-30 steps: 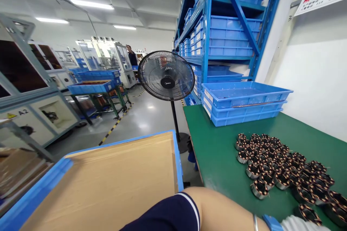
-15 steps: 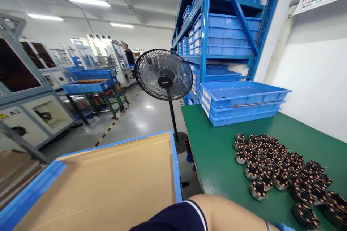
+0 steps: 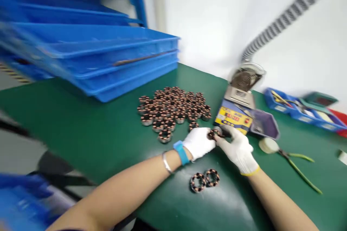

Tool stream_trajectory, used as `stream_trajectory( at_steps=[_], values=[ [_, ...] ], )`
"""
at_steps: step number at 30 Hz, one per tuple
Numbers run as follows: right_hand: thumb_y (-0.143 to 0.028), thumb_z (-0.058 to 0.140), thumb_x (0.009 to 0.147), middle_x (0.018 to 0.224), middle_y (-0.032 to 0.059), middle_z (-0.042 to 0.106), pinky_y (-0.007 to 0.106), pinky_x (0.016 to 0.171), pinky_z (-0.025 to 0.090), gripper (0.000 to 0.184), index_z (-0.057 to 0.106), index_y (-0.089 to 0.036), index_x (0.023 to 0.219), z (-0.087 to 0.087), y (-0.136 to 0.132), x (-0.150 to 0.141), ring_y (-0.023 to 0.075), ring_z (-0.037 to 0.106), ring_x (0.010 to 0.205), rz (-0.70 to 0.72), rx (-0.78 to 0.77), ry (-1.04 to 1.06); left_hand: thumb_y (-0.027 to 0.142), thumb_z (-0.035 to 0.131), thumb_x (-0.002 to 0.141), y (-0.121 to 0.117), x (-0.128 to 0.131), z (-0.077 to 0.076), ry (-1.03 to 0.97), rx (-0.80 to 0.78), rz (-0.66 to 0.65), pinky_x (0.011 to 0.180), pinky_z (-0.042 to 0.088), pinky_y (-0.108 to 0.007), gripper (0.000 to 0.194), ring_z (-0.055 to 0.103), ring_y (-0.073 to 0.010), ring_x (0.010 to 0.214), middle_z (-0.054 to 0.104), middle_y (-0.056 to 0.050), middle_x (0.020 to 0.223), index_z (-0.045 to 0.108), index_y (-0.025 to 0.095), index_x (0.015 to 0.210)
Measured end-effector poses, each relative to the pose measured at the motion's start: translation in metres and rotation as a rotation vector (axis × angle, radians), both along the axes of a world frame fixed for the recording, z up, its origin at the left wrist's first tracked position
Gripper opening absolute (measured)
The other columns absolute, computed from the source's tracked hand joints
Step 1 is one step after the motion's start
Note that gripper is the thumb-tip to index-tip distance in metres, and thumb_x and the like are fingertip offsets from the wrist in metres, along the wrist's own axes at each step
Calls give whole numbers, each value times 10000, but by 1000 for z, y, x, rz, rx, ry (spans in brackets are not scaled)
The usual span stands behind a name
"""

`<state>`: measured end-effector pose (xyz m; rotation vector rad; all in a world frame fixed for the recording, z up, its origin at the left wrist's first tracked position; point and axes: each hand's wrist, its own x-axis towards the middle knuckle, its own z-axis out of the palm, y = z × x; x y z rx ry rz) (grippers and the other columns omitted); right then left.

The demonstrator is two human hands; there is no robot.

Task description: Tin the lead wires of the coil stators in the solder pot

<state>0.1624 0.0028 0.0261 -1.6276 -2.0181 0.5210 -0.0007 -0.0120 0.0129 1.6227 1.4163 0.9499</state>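
Note:
My left hand [image 3: 200,143], in a white glove with a blue band at the wrist, closes on a dark copper-wound motor stator [image 3: 216,132]. From the other side my right hand [image 3: 238,148], in a white glove with a yellow cuff, grips at the same spot. Fingers partly hide what is held, so whether more than one ring is there I cannot tell. Just beyond the left hand sits a single stator [image 3: 193,126], beside a large cluster of stators [image 3: 173,106]. Nearer me, two stators [image 3: 198,182] lie side by side on the green table [image 3: 121,158].
Stacked blue bins [image 3: 130,61] stand at the left. Behind my right hand is a soldering station with a display [image 3: 232,116], under a ribbed hose [image 3: 287,11]. Green-handled pliers [image 3: 298,166], a round pale tub [image 3: 268,145], a purple tray [image 3: 265,124] and blue tool trays [image 3: 300,113] lie right.
My view has swung right, from the fan and aisle to the table. Both gloved hands are now in sight, together at a stator; before, only part of an arm showed.

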Motion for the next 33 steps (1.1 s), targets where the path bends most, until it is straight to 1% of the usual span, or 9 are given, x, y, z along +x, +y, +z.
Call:
stream_trajectory(
  at_steps=[4, 10, 13, 16, 19, 23, 28, 30, 33],
  values=[
    [-382, 683, 755, 1080, 41, 698, 377, 924, 522, 422, 644, -231, 1147, -11, 11, 4, 225, 656, 995, 23, -4, 200, 288, 525, 808, 6, 0, -9, -166, -167, -187, 455, 435, -222, 161, 531, -106, 463, 605, 5, 596, 591, 144, 781],
    [-302, 710, 733, 1011, 46, 709, 327, 847, 561, 414, 629, -190, 1124, -22, 22, 12, 195, 678, 912, 69, -92, 496, 348, 581, 799, 5, -22, 12, -355, -274, -299, 398, 380, -211, 193, 484, -104, 389, 565, 20, 478, 566, 162, 750],
    [-289, 728, 712, 993, 59, 712, 339, 822, 570, 438, 630, -168, 1121, -19, 25, 12, 195, 680, 868, 18, -118, 538, 400, 552, 828, 8, -32, 16, -511, -168, -174, 389, 330, -216, 243, 412, -97, 357, 491, 40, 423, 540, 175, 737],
    [-278, 730, 710, 960, 52, 713, 336, 794, 574, 423, 637, -164, 1106, -17, 24, 10, 183, 678, 826, 25, -121, 562, 518, 462, 883, 8, -28, 10, -491, -61, 21, 426, 359, -221, 370, 513, -117, 473, 579, -4, 579, 551, 162, 835],
    [-279, 729, 711, 913, 32, 711, 306, 731, 575, 386, 651, -180, 1076, -17, 20, 7, 164, 668, 774, 60, -76, 531, 580, 454, 879, 3, -15, 2, -353, -44, -4, 476, 395, -225, 439, 562, -130, 596, 608, -24, 717, 563, 155, 901],
    [-274, 729, 708, 885, 21, 705, 285, 690, 567, 339, 668, -196, 1033, -17, 16, 5, 153, 661, 746, 94, -38, 512, 434, 594, 838, -1, -8, 1, -232, 18, 25, 521, 396, -214, 296, 486, -96, 553, 538, 22, 610, 546, 164, 728],
    [-299, 749, 684, 880, 20, 702, 309, 717, 571, 415, 660, -193, 1076, -12, 16, 6, 160, 660, 744, 37, -54, 514, 329, 506, 855, -1, -19, 11, -385, 94, 190, 412, 325, -199, 214, 427, -83, 449, 511, 34, 532, 528, 173, 710],
    [-306, 743, 688, 877, 22, 701, 304, 713, 571, 415, 660, -187, 1077, -11, 15, 5, 158, 659, 742, 46, -36, 542, 356, 549, 823, -3, -16, 11, -402, 65, 139, 406, 331, -196, 195, 461, -86, 468, 566, 19, 600, 548, 169, 771],
    [-295, 734, 689, 884, 28, 697, 295, 714, 569, 402, 667, -177, 1067, -8, 13, 4, 155, 655, 744, 53, 17, 539, 338, 664, 737, -6, -5, 9, -328, -131, -64, 438, 387, -204, 216, 511, -97, 498, 618, -8, 650, 574, 148, 788]
  ],
)
